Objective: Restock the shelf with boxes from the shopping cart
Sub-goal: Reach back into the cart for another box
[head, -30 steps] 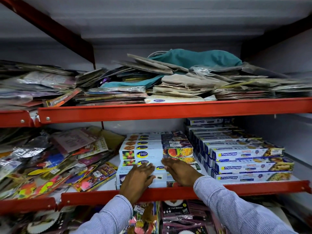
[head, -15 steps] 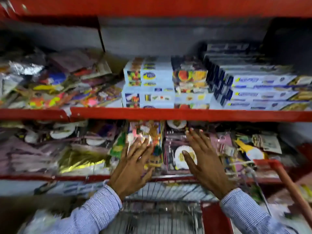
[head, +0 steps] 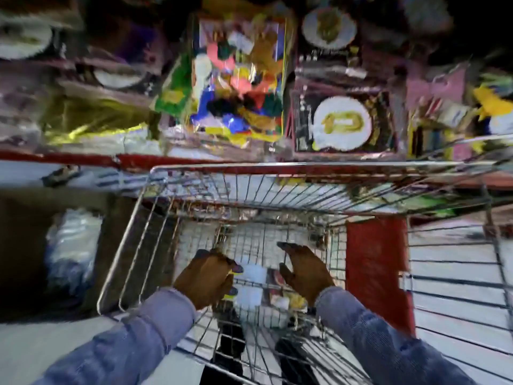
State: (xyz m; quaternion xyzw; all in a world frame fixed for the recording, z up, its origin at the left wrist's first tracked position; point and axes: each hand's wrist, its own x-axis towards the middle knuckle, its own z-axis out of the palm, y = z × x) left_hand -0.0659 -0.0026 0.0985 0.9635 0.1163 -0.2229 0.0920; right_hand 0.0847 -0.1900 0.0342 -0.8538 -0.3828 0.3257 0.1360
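The wire shopping cart stands below me against the red shelf edge. Both my hands are down inside it. Blurred white and coloured boxes lie on the cart's floor between them. My left hand has its fingers curled against the left end of the boxes; motion blur hides whether it grips. My right hand hovers at the right end of the boxes, fingers spread and holding nothing.
Packets of party goods and a gold number packet fill the low shelf beyond the cart. A red panel sits at the cart's right side. On the floor to the left lies a plastic-wrapped bundle.
My view has swung down from the stacked boxes on the middle shelf to the cart. Both hands left the shelf stack and dropped into the cart.
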